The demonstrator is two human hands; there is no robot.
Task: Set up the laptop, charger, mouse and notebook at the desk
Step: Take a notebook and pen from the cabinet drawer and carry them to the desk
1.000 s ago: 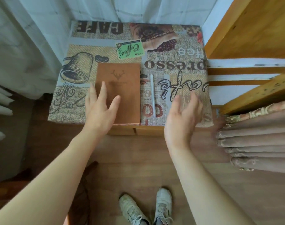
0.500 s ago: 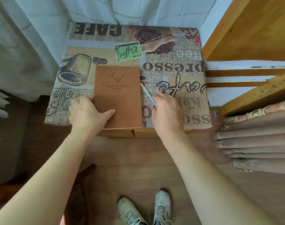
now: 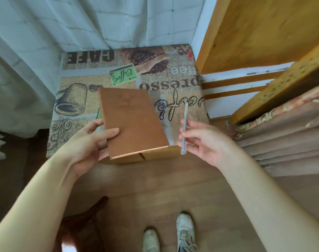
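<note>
**Brown notebook and pen lifted off the small table**

Brown and leather-like, the notebook (image 3: 131, 122) is tilted up off the coffee-print tablecloth (image 3: 78, 104), its near edge raised above the table's near rim. The left hand (image 3: 89, 140) grips it at the near-left corner, thumb lying across the cover and fingers curled underneath. To the right, well apart from the book, the right hand (image 3: 202, 140) pinches a pale pen (image 3: 184, 128) between thumb and fingertips; the pen stands nearly upright, its far end pointing away over the cloth. The two hands are separate, each holding its own thing.

A green coffee card (image 3: 122, 74) lies flat on the far part of the cloth, untouched. Wooden shelving (image 3: 264, 33) rises at the right, and a white curtain (image 3: 45, 33) hangs behind the table at far left.

The step in hand looks like gathering: the notebook is being collected from this side table for carrying to the desk. No laptop, charger or mouse shows here, and no desk either, so most of the task seems still ahead. The next move calls for a steady carry with the book kept firmly clamped at one corner, where it could swing or slip, then setting it down flat at the desk with the pen beside it.
</note>
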